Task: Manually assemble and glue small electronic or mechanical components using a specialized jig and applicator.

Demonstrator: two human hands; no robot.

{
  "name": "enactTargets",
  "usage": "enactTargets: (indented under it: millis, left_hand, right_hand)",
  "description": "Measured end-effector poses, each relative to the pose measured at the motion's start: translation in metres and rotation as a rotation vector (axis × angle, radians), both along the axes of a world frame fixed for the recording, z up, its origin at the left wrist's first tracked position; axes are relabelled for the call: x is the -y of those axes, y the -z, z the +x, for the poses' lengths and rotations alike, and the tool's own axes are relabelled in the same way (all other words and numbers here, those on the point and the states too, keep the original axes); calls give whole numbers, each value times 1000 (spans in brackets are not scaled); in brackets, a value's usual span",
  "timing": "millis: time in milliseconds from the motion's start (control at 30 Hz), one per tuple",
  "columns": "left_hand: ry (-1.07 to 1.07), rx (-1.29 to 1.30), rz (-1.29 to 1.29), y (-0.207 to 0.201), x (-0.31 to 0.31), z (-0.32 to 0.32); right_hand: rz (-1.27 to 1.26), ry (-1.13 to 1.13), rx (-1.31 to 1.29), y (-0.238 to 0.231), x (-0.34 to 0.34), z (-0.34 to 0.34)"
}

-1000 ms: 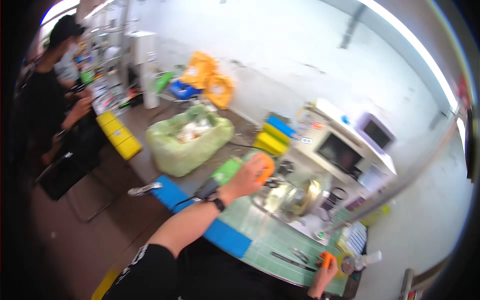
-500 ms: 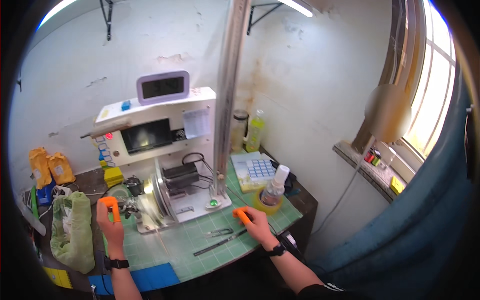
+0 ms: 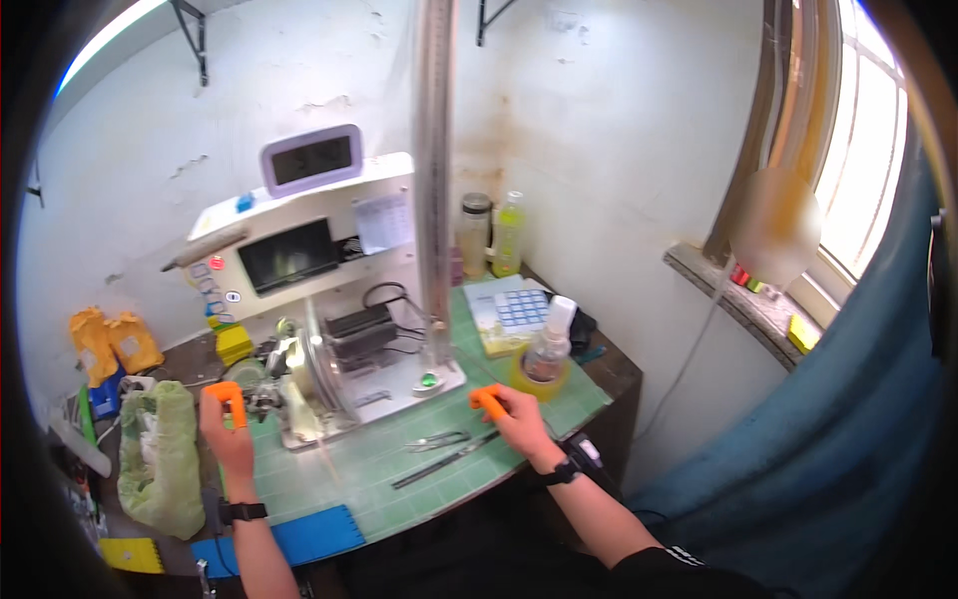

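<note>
My left hand is raised at the left of the bench, beside the metal parts of a white bench machine. Orange coverings sit on its curled fingers. My right hand hovers over the right part of the green mat, near a clear spray bottle. Its fingertips, orange-covered too, are pressed together. Anything pinched in either hand is too small to make out. Between the hands stands the machine's round wheel, partly blurred. Small scissors-like snips and a dark narrow ruler lie left of my right hand.
A light green bag lies at the left, with orange pouches behind it. A blue strip lies along the front edge. An upright metal post rises beside the machine. A blue curtain hangs at the right.
The view has shifted and tilted slightly, so the bench sits higher in it. Both hands keep nearly the same places and the same curled grip.
</note>
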State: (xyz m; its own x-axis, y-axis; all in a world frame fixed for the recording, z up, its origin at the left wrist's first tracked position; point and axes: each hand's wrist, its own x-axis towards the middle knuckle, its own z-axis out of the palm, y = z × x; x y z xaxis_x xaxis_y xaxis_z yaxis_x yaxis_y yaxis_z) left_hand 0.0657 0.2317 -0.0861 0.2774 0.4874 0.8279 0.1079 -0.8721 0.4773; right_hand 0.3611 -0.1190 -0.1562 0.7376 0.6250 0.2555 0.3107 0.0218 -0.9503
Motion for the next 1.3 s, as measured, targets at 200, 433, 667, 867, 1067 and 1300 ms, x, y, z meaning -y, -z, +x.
enactTargets:
  millis: [200, 433, 667, 867, 1067, 1300]
  left_hand:
    - [-20, -40, 30, 3, 5, 12]
    - [-25, -23, 36, -11, 6, -3]
    - [-2, 3, -6, -8, 0, 4]
    - [0, 23, -51, -11, 8, 2]
    - [45, 37, -41, -10, 6, 4]
    - [27, 26, -47, -6, 2, 3]
  right_hand:
    - [13, 21, -20, 2, 14, 6]
    - [11, -36, -50, -8, 2, -4]
    - [31, -14, -55, 0, 4, 2]
    - [30, -21, -64, 3, 4, 5]
    - [28, -7, -49, -2, 4, 0]
    - [44, -7, -47, 0, 4, 3]
